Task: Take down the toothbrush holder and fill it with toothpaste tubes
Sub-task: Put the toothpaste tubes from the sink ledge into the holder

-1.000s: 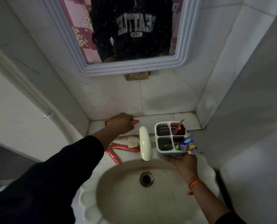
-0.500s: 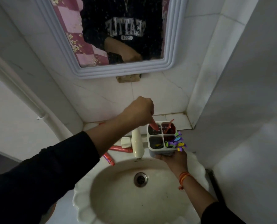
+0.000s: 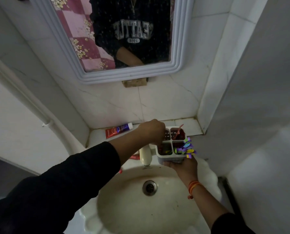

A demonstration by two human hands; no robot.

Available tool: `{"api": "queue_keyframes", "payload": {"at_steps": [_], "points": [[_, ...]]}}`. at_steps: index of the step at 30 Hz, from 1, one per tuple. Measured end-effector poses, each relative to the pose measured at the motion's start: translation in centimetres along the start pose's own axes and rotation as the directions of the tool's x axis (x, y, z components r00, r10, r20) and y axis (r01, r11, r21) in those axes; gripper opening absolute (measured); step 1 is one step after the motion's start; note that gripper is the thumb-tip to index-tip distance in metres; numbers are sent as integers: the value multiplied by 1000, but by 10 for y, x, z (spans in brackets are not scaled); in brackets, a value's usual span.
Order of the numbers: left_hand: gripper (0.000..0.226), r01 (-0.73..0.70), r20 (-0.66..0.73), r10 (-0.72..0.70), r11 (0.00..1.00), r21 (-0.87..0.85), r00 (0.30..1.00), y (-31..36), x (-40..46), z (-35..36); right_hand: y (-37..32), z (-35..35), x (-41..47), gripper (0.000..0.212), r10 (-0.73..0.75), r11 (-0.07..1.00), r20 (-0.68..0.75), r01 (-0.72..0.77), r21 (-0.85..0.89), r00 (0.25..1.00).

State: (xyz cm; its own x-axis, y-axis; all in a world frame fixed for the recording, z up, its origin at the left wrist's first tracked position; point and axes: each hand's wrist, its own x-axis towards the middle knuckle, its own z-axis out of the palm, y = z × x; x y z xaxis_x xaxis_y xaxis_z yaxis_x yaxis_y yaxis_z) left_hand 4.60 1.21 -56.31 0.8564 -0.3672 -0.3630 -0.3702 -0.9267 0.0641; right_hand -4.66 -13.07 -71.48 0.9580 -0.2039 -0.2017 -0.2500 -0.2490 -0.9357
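Observation:
My right hand [image 3: 183, 166] holds up the white four-compartment toothbrush holder [image 3: 173, 155] from beneath, over the back right of the basin. A red toothpaste tube [image 3: 179, 132] stands in its rear right compartment, and colourful purple and yellow pieces [image 3: 188, 148] cling to its right side. My left hand [image 3: 152, 131] is over the holder's left compartments, fingers closed and pointing down on a red tube that is mostly hidden. Another toothpaste tube [image 3: 119, 130], red and purple, lies on the tiled ledge behind.
A cream tap [image 3: 146, 157] juts over the sink [image 3: 124, 217] just left of the holder, with a red tube [image 3: 135, 157] partly hidden beside it. A framed mirror [image 3: 90, 78] hangs above. A white pipe [image 3: 22, 98] runs down the left wall.
My left hand took a red tube from the ledge, carried it right and lowered it into the holder. The right hand kept the holder in place. A tube on the ledge is now uncovered.

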Motion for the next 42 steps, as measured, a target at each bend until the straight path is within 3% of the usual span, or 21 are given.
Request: {"api": "queue_keyframes", "payload": {"at_steps": [4,7,10,13,15,17,20,26,30,32,35,38,42], "points": [[23,28,-116,-64,957,-289,991,-27,8,-13,-1,3,0,71,-73,995,-75,78,61,995],[23,54,-233,-142,937,-344,962,-60,8,-11,1,5,3,74,-77,995,-70,81,62,995],[26,139,-197,-188,961,-239,962,-94,3,7,6,5,5,70,-63,995,-90,70,76,994],[30,194,40,-193,981,-13,980,-117,-8,36,6,5,3,67,-61,995,-89,68,79,994],[41,219,220,-217,976,16,951,-129,-12,62,5,4,2,66,-84,994,-79,89,63,993],[50,228,288,-234,972,54,929,-135,-13,83,6,5,4,69,-91,995,-86,95,41,992],[54,238,170,-252,966,100,953,-137,-12,103,7,4,4,76,-94,995,-78,96,18,992],[40,108,25,-118,961,256,993,-141,-11,116,10,3,4,93,-67,997,-56,69,43,996],[33,44,-43,-35,975,217,998,-151,-9,111,12,3,5,102,-35,997,-51,38,65,998],[29,38,-77,-25,985,169,997,-157,-5,105,11,4,5,97,-35,998,-53,37,48,998],[26,54,11,-55,997,63,998,-161,0,95,12,3,6,84,-49,999,-64,50,8,997],[46,61,152,-73,995,80,986,-160,-4,105,12,4,6,70,-43,999,-77,42,-16,996],[57,113,84,-133,970,213,987,-159,-8,126,10,4,5,83,-35,999,-70,37,24,997]]}}
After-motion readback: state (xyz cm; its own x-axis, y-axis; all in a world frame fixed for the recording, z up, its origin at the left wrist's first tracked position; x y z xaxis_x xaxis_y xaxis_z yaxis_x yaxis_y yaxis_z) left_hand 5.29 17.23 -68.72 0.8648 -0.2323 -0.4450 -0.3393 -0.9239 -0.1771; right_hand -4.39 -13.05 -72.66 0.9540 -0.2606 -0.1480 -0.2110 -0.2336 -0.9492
